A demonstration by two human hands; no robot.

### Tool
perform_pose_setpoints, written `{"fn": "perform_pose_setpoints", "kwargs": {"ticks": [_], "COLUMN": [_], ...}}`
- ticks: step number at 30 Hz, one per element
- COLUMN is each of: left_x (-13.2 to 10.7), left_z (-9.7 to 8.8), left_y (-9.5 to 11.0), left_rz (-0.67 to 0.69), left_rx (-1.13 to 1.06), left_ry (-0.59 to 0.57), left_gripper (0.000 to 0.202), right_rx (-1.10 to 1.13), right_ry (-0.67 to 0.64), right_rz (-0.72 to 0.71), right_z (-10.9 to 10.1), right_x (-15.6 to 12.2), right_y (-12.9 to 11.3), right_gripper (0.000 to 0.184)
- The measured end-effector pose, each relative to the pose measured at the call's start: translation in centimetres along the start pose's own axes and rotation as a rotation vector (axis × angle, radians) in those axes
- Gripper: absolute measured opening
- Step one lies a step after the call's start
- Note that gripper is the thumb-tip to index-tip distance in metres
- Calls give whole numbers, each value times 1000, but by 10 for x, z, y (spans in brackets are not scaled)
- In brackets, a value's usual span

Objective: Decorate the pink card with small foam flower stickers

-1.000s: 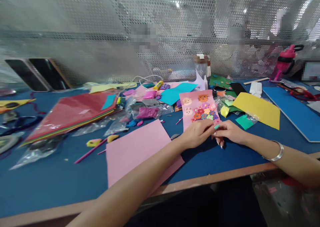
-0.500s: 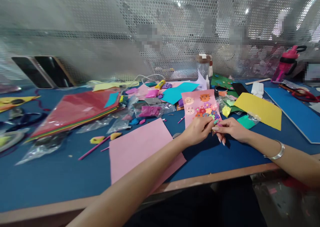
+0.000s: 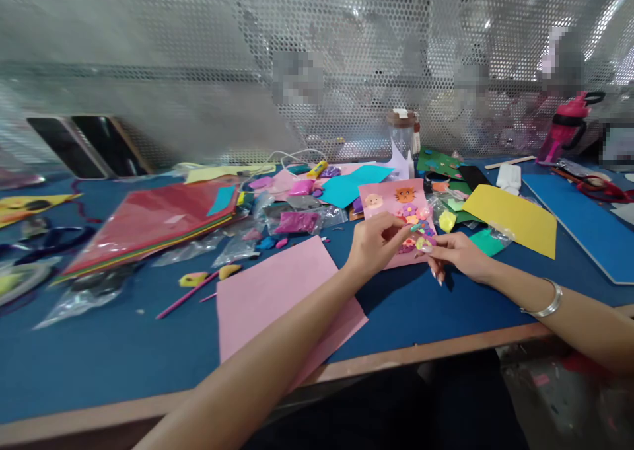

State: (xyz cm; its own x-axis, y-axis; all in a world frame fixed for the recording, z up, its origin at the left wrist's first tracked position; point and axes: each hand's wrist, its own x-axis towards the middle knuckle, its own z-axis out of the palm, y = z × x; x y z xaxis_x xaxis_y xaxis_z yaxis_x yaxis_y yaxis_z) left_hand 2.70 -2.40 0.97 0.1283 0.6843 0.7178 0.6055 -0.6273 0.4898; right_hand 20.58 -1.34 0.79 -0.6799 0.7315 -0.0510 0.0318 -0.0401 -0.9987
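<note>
My left hand (image 3: 376,244) is closed in a pinch in front of the decorated pink sheet (image 3: 389,204). What its fingertips hold, if anything, is too small to make out. Facing it, my right hand (image 3: 461,255) pinches a small yellow piece (image 3: 421,243), its exact kind unclear. The fingertips of both hands nearly meet above the sheet's lower part. On that sheet are an orange cat face (image 3: 405,195), a pale animal face (image 3: 374,201) and a cluster of colourful flowers (image 3: 410,213), partly hidden by my hands.
Plain pink paper (image 3: 277,298) lies under my left forearm. A yellow sheet (image 3: 515,219) and a blue board (image 3: 584,228) lie to the right. Clay packets (image 3: 297,223), a red folder (image 3: 153,222) and a pink stick (image 3: 188,295) are leftward. A jar (image 3: 401,133) stands behind.
My left hand has moved left and slightly up, drawing its fingertips away from my right hand. The yellow piece shows more clearly at my right fingertips, and my right hand has hardly moved.
</note>
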Motion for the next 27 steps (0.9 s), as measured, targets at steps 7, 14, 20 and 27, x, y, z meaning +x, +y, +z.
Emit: {"fn": "perform_pose_setpoints", "kwargs": {"ticks": [7, 14, 20, 27], "left_x": [-1, -5, -4, 0], "left_z": [3, 7, 4, 4], "left_y": [4, 9, 15, 23], "left_rz": [-111, -69, -43, -113], "left_rx": [-246, -8, -109, -245], "left_ry": [-266, -417, -687, -620], "left_gripper": [27, 31, 37, 39], "right_rx": [-46, -17, -136, -86], "right_ry": [127, -58, -88, -66], "right_rz": [-17, -20, 29, 54], "right_z": [-1, 2, 3, 0], "right_x": [4, -2, -5, -6], "right_y": [1, 1, 1, -4], "right_gripper": [23, 16, 27, 37]}}
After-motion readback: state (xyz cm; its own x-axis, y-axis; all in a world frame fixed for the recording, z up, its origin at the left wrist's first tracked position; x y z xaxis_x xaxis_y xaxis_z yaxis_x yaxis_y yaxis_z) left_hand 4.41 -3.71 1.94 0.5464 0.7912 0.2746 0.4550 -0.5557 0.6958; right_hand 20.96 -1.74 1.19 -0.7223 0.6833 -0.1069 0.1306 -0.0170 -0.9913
